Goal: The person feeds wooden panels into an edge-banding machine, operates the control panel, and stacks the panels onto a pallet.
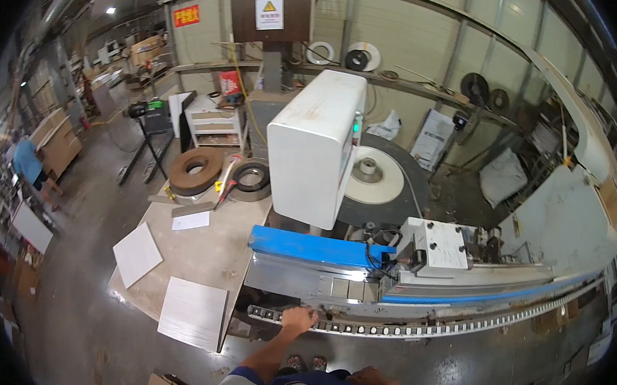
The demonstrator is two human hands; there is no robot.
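My left hand (299,320) rests on the near end of a long roller rail (399,331) that runs along the front of an edge-banding machine (319,249). Its fingers curl over the rail. My right hand (367,375) is held close against my body at the lower edge, and its fingers are hard to make out. Left of the rail stands a work table (236,259) with two pale panels on it, one square panel (193,313) at the near edge and another panel (137,255) at the left corner.
Brown edge-band rolls (195,171) and a dark roll (250,181) lie at the table's back. A white machine housing (311,150) rises beyond the blue cover (315,248), beside a disc holding a white coil (381,183). Far left, a person (30,162) bends near stacked boards.
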